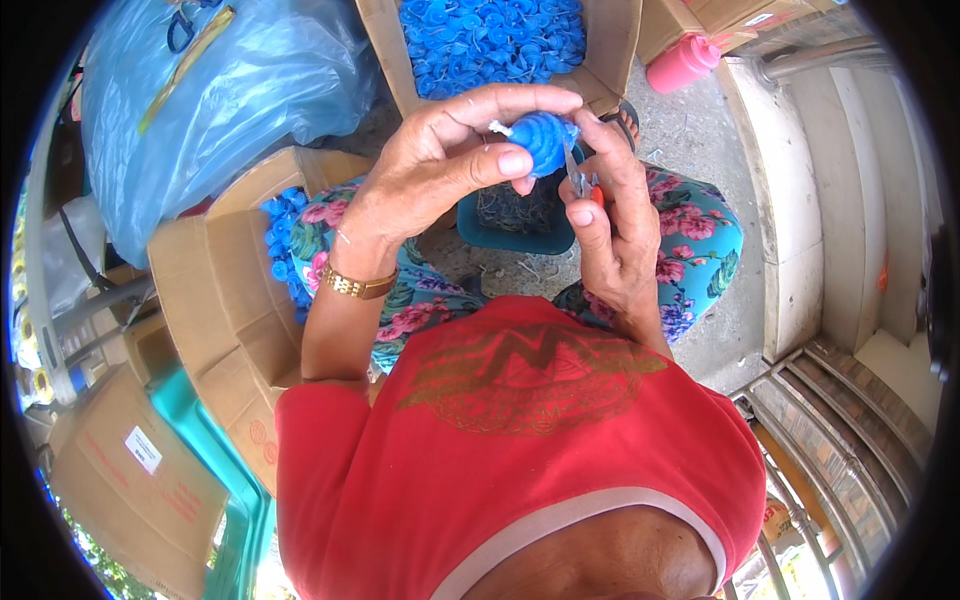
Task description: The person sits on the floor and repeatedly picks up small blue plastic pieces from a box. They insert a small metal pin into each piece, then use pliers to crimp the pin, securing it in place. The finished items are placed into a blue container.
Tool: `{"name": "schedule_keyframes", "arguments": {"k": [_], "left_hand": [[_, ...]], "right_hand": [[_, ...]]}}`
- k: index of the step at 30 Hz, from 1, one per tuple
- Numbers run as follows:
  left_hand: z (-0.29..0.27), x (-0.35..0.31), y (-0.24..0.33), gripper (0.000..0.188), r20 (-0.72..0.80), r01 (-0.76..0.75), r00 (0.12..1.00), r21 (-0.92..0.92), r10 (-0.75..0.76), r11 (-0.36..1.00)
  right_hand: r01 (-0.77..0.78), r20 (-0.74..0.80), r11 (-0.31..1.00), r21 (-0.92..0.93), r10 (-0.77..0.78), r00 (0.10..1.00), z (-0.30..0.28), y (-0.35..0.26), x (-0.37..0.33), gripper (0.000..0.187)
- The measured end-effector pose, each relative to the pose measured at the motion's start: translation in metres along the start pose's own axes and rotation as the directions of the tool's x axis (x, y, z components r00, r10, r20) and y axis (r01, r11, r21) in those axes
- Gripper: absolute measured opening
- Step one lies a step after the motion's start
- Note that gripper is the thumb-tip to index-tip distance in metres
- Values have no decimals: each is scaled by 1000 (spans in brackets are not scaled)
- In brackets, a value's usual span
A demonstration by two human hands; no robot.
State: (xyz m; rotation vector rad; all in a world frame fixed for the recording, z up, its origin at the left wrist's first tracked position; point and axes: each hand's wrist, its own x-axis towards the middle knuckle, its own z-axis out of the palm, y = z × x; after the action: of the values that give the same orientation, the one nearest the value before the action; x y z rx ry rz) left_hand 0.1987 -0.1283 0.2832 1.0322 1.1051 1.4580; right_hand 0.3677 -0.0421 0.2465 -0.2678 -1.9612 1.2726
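Between the thumb and fingers of my left hand [440, 160] is a small blue ridged candle [540, 143], lying on its side. A short white wick sticks out of its left end. My right hand [618, 225] is closed around a small cutter [578, 178] with metal blades and a red handle. The blades point up at the candle's right end, touching or very close to it. My right fingers hide part of the handle. Just below both hands, between my knees, sits a dark teal tub [515, 241] with pale thread-like scraps in it.
A cardboard box [620, 50] full of blue candles stands ahead. Another open box [215, 290] with blue pieces is at my left, near a big blue plastic bag [270, 90]. A pink bottle [684, 63] lies at far right. Pale steps [790, 200] and metal railings flank my right.
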Motion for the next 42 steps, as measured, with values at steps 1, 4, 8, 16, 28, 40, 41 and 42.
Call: {"name": "schedule_keyframes", "arguments": {"k": [1, 4, 8, 16, 28, 40, 41, 42], "left_hand": [[-1, 0, 0, 54, -4, -3, 1000, 1, 3, 1000], [-2, -3, 1, 56, -4, 30, 1000, 6, -30, 1000], [-2, -3, 3, 56, 19, 19, 1000, -1, -19, 1000], [-3, -5, 7, 58, 53, 22, 998, 54, -25, 998], [-7, -1, 4, 58, 191, -74, 977, -119, 96, 990], [-34, -106, 54, 38, -712, 199, 643, 510, 281, 837], [-38, -129, 70, 36, -811, 512, 539, 531, 229, 675], [-44, -147, 73, 33, -816, 731, 475, 574, 329, 370]], "right_hand": [[-4, 8, 1000, -11, 4, 1000, 0, -1, 1, 43], [-20, 22, 1000, 15, 20, 1000, 0, -3, 1, 42], [-47, -9, 990, 133, 48, 999, 3, 0, -3, 39], [88, -61, 994, 69, -84, 995, 4, 2, 0, 32], [-296, 197, 604, 740, 226, 954, -7, -4, -1, 62], [-303, 198, 576, 759, 239, 951, -21, 2, -6, 57], [-317, 203, 557, 768, 257, 945, -21, 1, -4, 56], [-336, 208, 536, 774, 286, 936, -21, 3, -4, 52]]}}
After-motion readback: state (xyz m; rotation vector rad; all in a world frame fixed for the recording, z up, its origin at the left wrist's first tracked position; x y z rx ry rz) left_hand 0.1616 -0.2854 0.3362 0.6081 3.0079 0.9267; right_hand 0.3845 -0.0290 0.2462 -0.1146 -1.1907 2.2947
